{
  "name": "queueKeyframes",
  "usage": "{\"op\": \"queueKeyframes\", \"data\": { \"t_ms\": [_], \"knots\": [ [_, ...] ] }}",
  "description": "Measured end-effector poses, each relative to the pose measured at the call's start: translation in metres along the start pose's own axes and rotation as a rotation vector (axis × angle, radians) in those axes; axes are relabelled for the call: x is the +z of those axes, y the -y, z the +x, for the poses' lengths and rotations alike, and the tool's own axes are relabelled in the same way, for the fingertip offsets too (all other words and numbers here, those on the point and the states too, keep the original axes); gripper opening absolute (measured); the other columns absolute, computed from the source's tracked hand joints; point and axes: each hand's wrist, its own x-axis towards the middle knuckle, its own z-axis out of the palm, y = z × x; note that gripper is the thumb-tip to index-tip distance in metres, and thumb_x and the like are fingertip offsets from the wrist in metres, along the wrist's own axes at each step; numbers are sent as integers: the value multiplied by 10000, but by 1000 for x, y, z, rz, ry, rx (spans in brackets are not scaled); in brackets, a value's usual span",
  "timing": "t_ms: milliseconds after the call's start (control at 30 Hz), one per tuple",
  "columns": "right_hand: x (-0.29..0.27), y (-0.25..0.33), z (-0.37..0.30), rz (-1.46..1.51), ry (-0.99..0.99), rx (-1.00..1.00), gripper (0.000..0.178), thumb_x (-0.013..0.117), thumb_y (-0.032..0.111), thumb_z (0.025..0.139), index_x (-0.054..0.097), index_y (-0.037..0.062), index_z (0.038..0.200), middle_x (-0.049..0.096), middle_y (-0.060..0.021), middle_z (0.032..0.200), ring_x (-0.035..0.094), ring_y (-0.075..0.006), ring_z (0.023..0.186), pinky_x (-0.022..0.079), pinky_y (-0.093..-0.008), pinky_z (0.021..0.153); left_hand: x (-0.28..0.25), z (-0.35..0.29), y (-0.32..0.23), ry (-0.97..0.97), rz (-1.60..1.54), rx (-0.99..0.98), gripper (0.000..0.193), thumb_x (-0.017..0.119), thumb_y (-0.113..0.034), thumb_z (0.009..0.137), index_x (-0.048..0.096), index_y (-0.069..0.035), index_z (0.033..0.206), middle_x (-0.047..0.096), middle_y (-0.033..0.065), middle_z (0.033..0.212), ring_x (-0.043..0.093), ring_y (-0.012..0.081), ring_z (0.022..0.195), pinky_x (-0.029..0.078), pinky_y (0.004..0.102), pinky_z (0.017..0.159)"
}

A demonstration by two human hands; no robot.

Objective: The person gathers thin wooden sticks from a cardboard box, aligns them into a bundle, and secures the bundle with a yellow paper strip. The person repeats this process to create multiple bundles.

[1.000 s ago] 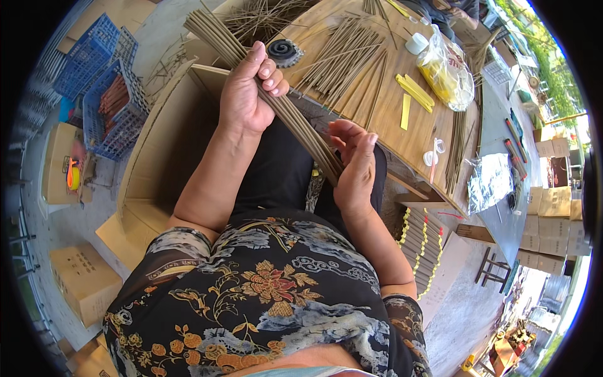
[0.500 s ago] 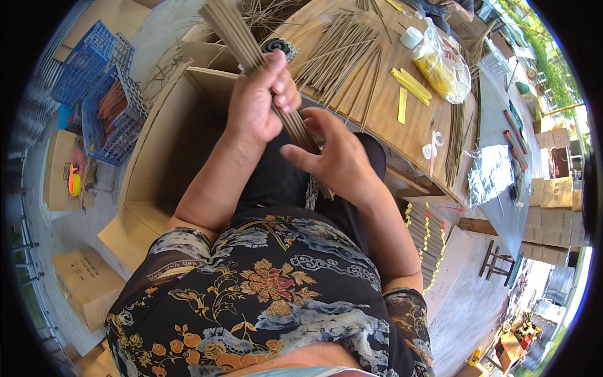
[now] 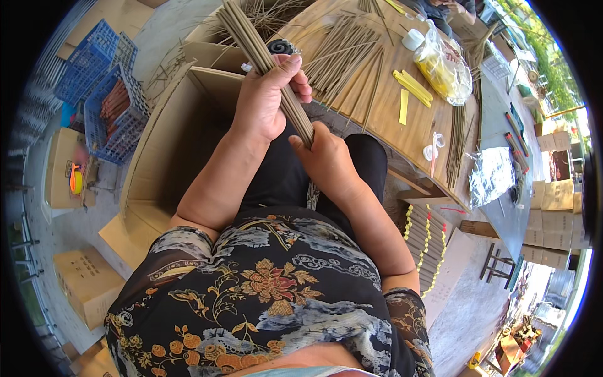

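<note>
A bundle of thin brown sticks (image 3: pixel 251 41) slants across my lap, its upper end toward the far left. My left hand (image 3: pixel 267 97) grips it around the middle, the thumb laid along the top and the fingertips curled past the far side. At the lower end my right hand (image 3: pixel 328 162) is closed around the sticks, covering their ends. Just past the left hand, many loose brown sticks (image 3: pixel 342 56) lie spread on the wooden table (image 3: pixel 386 129). Yellow paper strips (image 3: pixel 411 88) rest there too, beside a clear plastic bag (image 3: pixel 443 66) with yellow contents.
An opened cardboard box (image 3: pixel 157 135) stands close by my left arm. Blue plastic crates (image 3: pixel 116 119) sit farther left, one with reddish sticks inside. Finished-looking bundles with yellow bands (image 3: pixel 427 245) lie right of my right forearm. Another person (image 3: pixel 461 9) sits across the table.
My right hand, open beside the bundle before, has closed on its lower end. The bundle and my left hand have shifted slightly right.
</note>
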Motion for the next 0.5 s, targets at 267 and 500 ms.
{"op": "queueKeyframes", "data": {
  "t_ms": [267, 500],
  "knots": [
    [-5, 18, -4, 363, 243, 253, 279, 604, 242, 830, 429, 37, 759, 461, -16, 518, 435, -90, 381, 359, -240, 347, 1, 3, -5, -19, -151, -108, 233, 544, -285, 869, 462, -125, 721, 418, -39, 528, 373, 59, 427, 326, 202, 409],
    [-15, 16, -8, 994, 581, 331, 261, 580, 226, 851, 424, 76, 705, 438, 9, 497, 397, -78, 359, 338, -211, 334, -7, 6, -7, 199, -345, -186, 254, 454, -305, 911, 456, -100, 760, 365, -50, 506, 345, 45, 396, 303, 191, 366]
  ]
}}
